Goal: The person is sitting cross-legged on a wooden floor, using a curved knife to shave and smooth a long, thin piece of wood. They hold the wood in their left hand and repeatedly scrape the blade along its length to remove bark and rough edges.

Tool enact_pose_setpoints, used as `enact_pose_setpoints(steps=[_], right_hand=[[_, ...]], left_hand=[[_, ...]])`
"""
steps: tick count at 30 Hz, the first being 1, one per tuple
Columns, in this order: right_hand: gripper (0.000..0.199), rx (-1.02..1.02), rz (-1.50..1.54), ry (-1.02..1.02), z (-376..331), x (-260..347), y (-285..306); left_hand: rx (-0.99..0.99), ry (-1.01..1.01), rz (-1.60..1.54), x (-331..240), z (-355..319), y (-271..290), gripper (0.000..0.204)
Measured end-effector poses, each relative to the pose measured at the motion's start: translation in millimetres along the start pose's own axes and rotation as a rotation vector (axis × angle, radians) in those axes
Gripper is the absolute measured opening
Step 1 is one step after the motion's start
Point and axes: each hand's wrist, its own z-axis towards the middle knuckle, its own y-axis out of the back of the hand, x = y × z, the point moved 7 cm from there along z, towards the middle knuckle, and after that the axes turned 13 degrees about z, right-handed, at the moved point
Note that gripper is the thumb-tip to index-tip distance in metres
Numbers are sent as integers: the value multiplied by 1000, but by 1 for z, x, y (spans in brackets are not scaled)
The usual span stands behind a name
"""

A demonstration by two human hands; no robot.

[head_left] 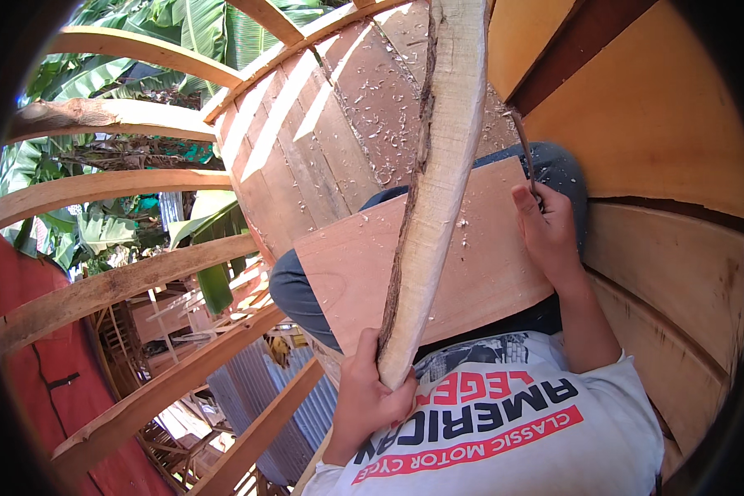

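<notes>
While the board (496,256) lies across the legs (299,296), the wood strip (444,165) slants over it, near end gripped by the left hand (370,398); the right hand (551,233) grips a knife (524,149), blade clear — probably mid-shaving, another stroke needing blade against strip.
</notes>
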Motion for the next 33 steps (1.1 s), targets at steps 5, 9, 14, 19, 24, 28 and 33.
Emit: enact_pose_setpoints(steps=[5, 9, 14, 19, 24, 28, 33], right_hand=[[46, 298, -144, 120, -21, 8, -29], [46, 475, -319, 311, -38, 24, -59], [47, 502, -465, 330, -43, 22, -66], [51, 551, -646, 202, -51, 17, -68], [52, 664, -812, 106, -64, 3, -81], [54, 659, -909, 145, -66, 11, -87], [55, 620, -1021, 175, -53, 14, -86]], left_hand=[[-138, -35, 120, 6, 11, 10, 37], [-134, -37, 97, 7, 20, 7, 37], [6, -24, -28, 25, 16, -16, 39], [210, 225, -41, 57, -11, -33, 48], [283, 319, -24, 74, -32, -35, 50], [269, 289, -33, 78, -34, -35, 46], [308, 327, -89, 85, -32, -42, 44]])
